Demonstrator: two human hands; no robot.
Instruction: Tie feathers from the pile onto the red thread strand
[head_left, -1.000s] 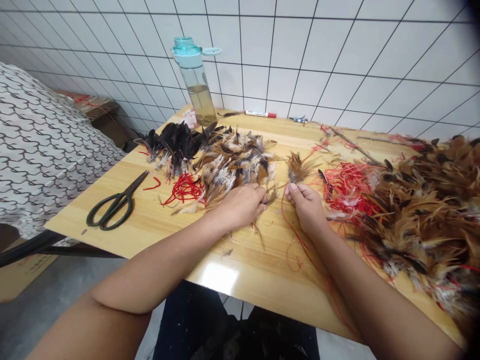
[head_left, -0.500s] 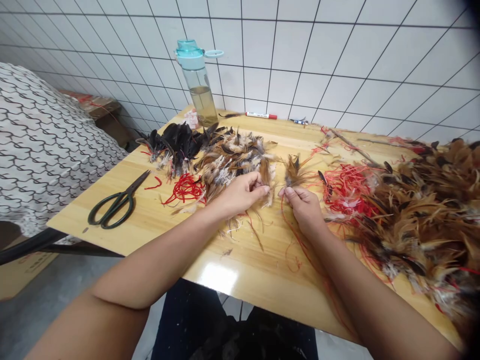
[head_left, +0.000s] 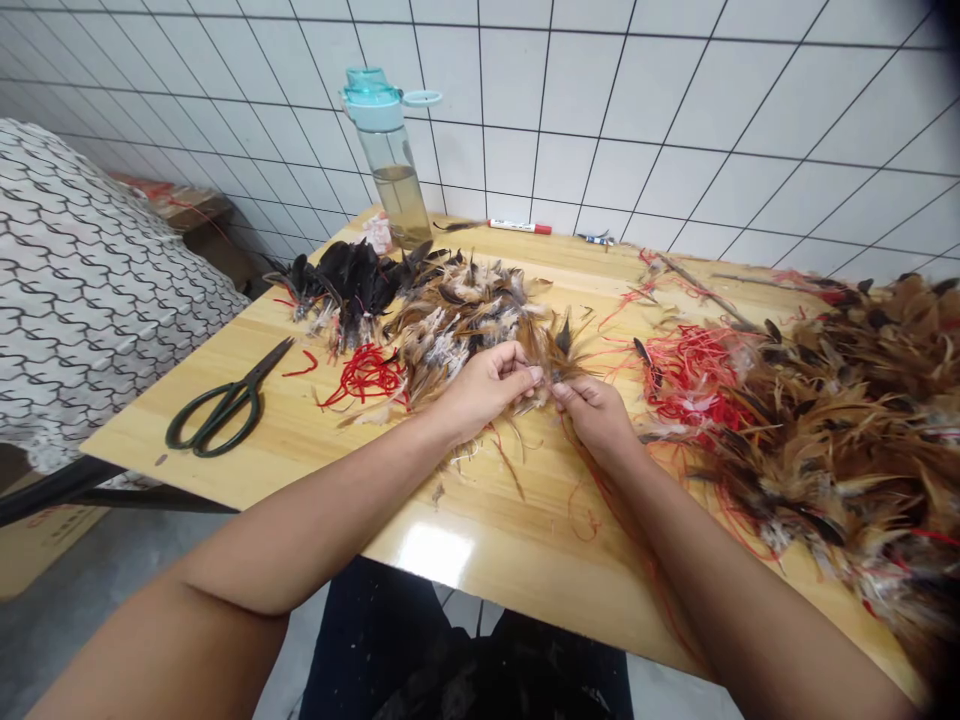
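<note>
My left hand [head_left: 501,382] is closed in a pinch on feathers at the near edge of a pile of brown and white feathers [head_left: 457,320]. Close beside it on the right, my right hand [head_left: 592,408] pinches the base of a small feather bunch [head_left: 566,355], its brown and dark tips pointing away from me. A thin red string [head_left: 600,485] trails from under the right hand down toward the table's front edge. The fingertips of both hands nearly meet, and the exact contact between the feathers is hidden.
Black-handled scissors [head_left: 225,400] lie at the left, near red string pieces [head_left: 367,375] and black feathers [head_left: 356,285]. A water bottle [head_left: 397,170] and a red-capped marker [head_left: 519,227] are by the tiled wall. Red string [head_left: 694,375] and a large brown feather heap [head_left: 862,420] cover the right.
My right hand has moved left with its feather bunch, closing the gap to my left hand. The left hand keeps its pinch in about the same place.
</note>
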